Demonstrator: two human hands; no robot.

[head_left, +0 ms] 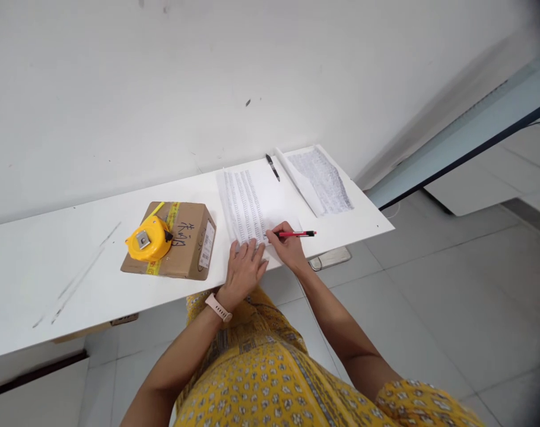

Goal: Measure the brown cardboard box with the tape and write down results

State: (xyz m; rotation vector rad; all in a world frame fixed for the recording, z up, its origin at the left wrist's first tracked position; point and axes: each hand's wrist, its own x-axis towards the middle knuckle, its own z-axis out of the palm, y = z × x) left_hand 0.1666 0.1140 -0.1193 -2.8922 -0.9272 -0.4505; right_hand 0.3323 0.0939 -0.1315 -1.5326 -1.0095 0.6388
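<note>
My right hand [288, 247] grips a red and black pen [297, 233], its tip at the lower right of a sheet of paper [245, 201] covered in columns of small print. Flat on the sheet's near edge rests my left hand [244, 267], fingers spread and holding nothing. A pinkish watch band circles that wrist. To the left stands a taped cardboard box [190, 237] with handwriting and a white label. On top of the box lies a yellow tape measure [149, 238].
A black pen [272, 167] lies behind the printed sheet. Right of it is a stack of densely marked paper [321, 181], its left side folded up. The narrow white table [87, 249] runs along a wall [172, 89]. Beyond its right end is tiled floor [430, 284].
</note>
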